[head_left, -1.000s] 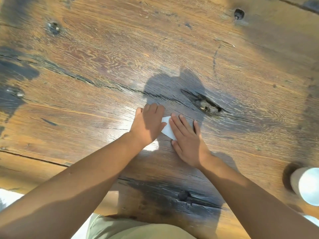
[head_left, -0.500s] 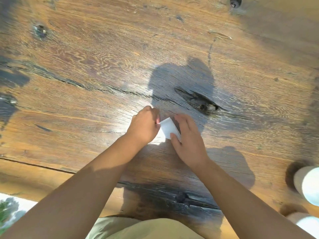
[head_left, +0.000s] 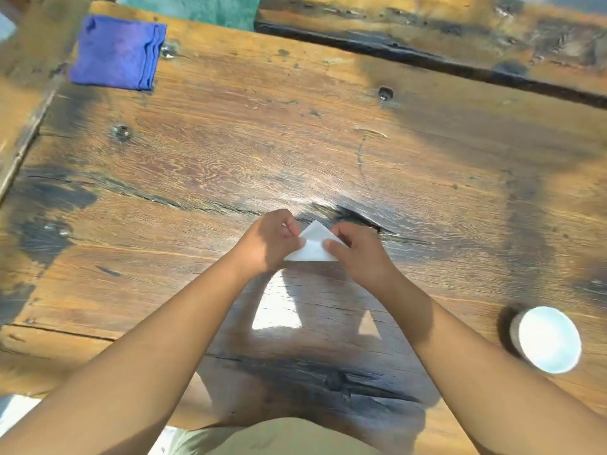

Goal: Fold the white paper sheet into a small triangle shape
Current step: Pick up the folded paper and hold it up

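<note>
The white paper point(head_left: 313, 246) is folded into a small triangle with its tip pointing away from me, held just above the wooden table point(head_left: 230, 159). My left hand point(head_left: 267, 241) pinches its left corner with curled fingers. My right hand point(head_left: 356, 251) grips the right side, thumb lying on top of the paper. The lower right corner of the paper is hidden under my right hand.
A folded blue cloth point(head_left: 118, 52) lies at the far left corner of the table. A white cup point(head_left: 547, 339) stands at the near right. A dark crack in the wood point(head_left: 358, 218) runs just beyond my hands. A green surface point(head_left: 197, 8) shows past the far edge.
Both hands went from pressing the paper flat on the table to lifting it between the fingertips. The view tilted up, bringing the blue cloth and far edge into sight.
</note>
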Demonstrator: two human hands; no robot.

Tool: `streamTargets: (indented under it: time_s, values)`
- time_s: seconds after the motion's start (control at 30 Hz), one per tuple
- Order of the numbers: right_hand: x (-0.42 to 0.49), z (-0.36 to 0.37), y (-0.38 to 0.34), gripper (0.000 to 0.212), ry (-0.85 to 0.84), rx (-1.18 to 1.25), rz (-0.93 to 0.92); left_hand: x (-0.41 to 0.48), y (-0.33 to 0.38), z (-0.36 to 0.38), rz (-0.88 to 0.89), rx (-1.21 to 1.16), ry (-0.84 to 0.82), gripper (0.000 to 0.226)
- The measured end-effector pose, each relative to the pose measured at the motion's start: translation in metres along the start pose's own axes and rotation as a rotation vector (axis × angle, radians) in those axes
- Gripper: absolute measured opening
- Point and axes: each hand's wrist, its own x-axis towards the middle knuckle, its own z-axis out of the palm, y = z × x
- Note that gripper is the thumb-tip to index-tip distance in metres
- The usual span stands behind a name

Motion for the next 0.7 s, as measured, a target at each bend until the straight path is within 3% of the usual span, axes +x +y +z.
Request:
streamTargets:
  time_s: [0.13,0.43,0.7]
  values:
    - [-0.032,-0.014,-0.023,0.015,0.057,0.097,-0.058,-0.035,0.024,-0.003,0.047,-0.125,-0.018,0.020]
    - [-0.104,-0.039,-0.068,0.022,0.156,0.130,-0.159,-0.111,0.070,-0.014,0.177,-0.097,-0.023,0.002]
    - [-0.153,-0.080,-0.124,0.016,0.301,0.119,-0.285,-0.161,0.138,-0.028,0.396,-0.067,0.050,0.005]
